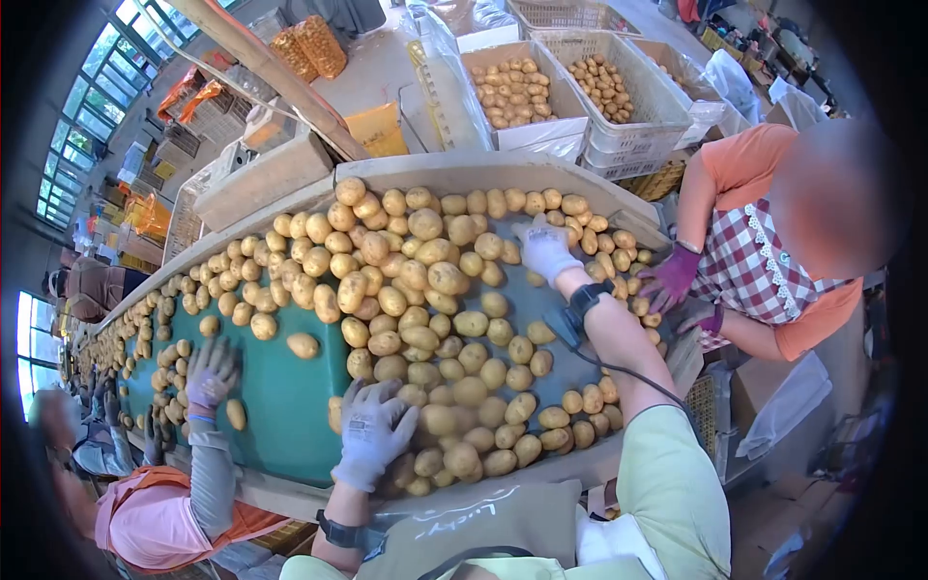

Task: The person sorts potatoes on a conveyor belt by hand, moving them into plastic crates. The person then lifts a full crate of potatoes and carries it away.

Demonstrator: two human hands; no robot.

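Both of my hands wear pale gloves with grey fingers. My left hand (pixel 374 433) is at the near edge of the potato pile (pixel 411 333), open, its fingers apart beside several potatoes. Across the grey sorting surface (pixel 527 300), my right hand (pixel 547 249) reaches toward the far row of potatoes (pixel 498 203). Its fingers look spread, with no potato visible in them; the palm is hidden. Potatoes near my left forearm are blurred.
A green belt (pixel 290 396) carries more potatoes on the left, where a co-worker's gloved hand (pixel 213 375) reaches in. Another co-worker's purple-gloved hand (pixel 674 277) touches potatoes at the right. Beyond the raised rim (pixel 445 174) stand potato-filled crates (pixel 633 140). A cable (pixel 633 375) runs along my right arm.
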